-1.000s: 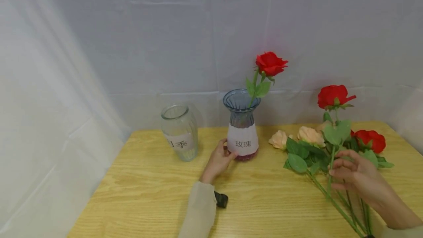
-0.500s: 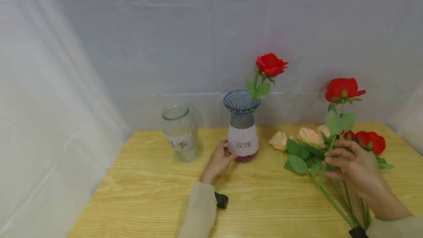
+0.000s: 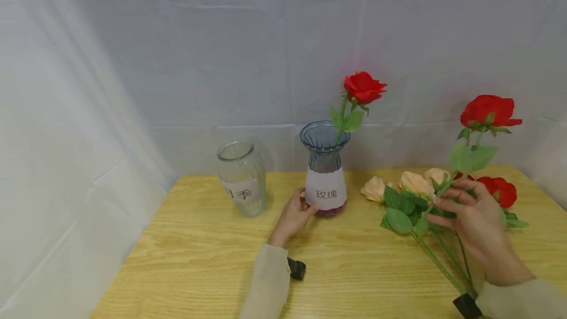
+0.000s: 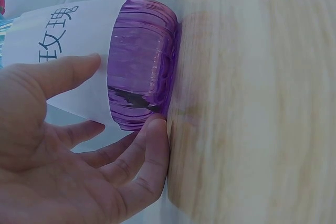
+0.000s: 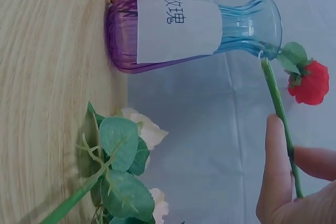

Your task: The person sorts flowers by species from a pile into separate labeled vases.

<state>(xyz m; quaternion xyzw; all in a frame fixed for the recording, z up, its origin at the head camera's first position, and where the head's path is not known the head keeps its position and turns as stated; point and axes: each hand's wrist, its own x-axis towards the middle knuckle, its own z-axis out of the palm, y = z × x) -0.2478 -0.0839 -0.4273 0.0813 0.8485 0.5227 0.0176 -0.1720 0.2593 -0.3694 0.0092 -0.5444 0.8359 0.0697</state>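
The right hand [image 3: 476, 223] has its grip pinched narrow on the stem of a red rose [image 3: 474, 158], raised over flowers [image 3: 416, 184] lying at the desk's right; its long axis slants, bloom up and rightward, stem down-left. The left hand [image 3: 292, 216] holds an upright vase [image 3: 326, 188] near its base. Pale creased cloth [image 3: 239, 73] hangs behind the wood-grain desk [image 3: 212, 274].
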